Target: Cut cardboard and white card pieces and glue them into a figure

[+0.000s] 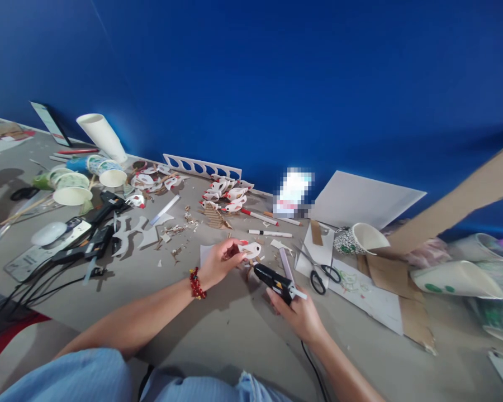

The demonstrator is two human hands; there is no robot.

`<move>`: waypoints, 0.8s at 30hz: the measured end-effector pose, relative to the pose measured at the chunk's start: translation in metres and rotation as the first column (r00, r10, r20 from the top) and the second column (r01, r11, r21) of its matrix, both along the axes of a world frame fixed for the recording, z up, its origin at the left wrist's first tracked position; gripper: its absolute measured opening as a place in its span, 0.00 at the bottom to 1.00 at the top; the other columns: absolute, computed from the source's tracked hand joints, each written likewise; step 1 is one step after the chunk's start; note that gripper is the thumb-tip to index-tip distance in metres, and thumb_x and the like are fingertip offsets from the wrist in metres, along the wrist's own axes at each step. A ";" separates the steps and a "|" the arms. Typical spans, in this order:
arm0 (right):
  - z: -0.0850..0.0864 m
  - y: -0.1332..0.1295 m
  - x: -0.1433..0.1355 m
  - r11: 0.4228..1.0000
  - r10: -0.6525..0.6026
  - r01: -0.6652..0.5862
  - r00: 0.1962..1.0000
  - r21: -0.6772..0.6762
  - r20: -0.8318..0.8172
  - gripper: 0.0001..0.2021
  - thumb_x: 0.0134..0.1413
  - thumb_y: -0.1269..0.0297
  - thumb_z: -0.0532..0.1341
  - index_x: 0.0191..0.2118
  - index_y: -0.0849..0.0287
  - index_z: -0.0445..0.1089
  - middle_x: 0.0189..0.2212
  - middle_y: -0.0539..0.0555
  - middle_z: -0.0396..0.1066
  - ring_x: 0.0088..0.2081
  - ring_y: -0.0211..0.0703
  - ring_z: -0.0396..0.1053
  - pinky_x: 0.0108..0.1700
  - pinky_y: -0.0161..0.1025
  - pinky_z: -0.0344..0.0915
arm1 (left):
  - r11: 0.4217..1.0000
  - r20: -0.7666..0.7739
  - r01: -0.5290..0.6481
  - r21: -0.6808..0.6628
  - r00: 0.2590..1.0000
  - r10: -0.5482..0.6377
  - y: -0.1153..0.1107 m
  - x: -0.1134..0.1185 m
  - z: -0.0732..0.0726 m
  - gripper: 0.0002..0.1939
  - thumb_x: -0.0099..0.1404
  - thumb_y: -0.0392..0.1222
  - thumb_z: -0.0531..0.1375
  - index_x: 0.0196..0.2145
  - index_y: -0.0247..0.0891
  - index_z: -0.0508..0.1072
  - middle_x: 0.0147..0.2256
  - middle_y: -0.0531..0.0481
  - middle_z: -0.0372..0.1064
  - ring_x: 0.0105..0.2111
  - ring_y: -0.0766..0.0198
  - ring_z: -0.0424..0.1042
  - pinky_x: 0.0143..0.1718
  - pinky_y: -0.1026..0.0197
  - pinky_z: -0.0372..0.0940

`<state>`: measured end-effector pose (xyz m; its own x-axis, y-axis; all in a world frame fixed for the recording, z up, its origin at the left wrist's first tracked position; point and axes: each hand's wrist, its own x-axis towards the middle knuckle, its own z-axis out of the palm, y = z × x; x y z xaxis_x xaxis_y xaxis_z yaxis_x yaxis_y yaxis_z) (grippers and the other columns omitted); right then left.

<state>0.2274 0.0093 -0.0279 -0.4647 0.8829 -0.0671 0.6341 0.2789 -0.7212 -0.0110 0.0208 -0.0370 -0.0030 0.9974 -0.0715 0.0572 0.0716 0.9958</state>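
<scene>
My left hand (pixel 223 261), with a red beaded bracelet at its wrist, pinches a small white bird-shaped cutout (pixel 250 250) that has a red part and a dark eye. Wrapped in my right hand (pixel 299 315) is a black glue gun (pixel 276 281), its nozzle pointing left, just below the cutout. Whether the nozzle touches the piece I cannot tell. Several similar white and red birds (pixel 230 192) lie in a cluster behind my hands. A black-and-white marker (pixel 270 233) and a red-capped marker (pixel 260 218) rest beyond the cutout.
Scissors (pixel 318 273) lie right of the glue gun, near cardboard (pixel 388 274) and paper cups (pixel 366 239). At the left are more glue guns (pixel 94 244) with cables, a phone (pixel 46 248) and cups (pixel 72 188). A cardboard strip (pixel 456 201) juts in from the right.
</scene>
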 end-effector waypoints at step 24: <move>0.002 0.000 0.000 1.000 -0.009 0.009 1.000 0.000 -0.004 0.17 0.61 0.52 0.55 0.27 0.58 0.67 0.20 0.52 0.72 0.24 0.43 0.70 0.27 0.34 0.65 | 1.000 -0.005 -0.028 0.011 1.000 0.028 0.001 0.000 -0.002 0.14 0.61 0.47 0.62 0.40 0.35 0.72 0.25 0.54 0.66 0.26 0.66 0.66 0.28 0.65 0.60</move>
<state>0.2275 0.0097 -0.0256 -0.4567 0.8872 -0.0654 0.6338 0.2729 -0.7238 -0.0111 0.0217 -0.0386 -0.0312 0.9977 -0.0601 0.0602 0.0619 0.9963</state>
